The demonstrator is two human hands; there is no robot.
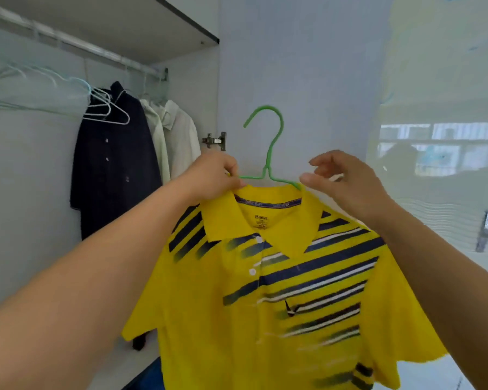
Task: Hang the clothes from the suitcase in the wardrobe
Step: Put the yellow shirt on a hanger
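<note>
A yellow polo shirt [279, 291] with dark blue and white stripes hangs on a green wire hanger [271, 147] held up in front of the wardrobe door. My left hand [212, 178] grips the shirt's left shoulder and the hanger arm under it. My right hand [347, 184] pinches the shirt's right shoulder at the hanger's other arm, with its fingers curled. The hanger's hook points up and to the left, free of the rail. The suitcase is out of view.
The open wardrobe is on the left, with a metal rail [76, 45] under a shelf. On the rail hang empty pale hangers [104, 108], a dark shirt [113, 164] and white shirts [175, 136]. The white door [293, 66] stands behind the hanger. A window is at right.
</note>
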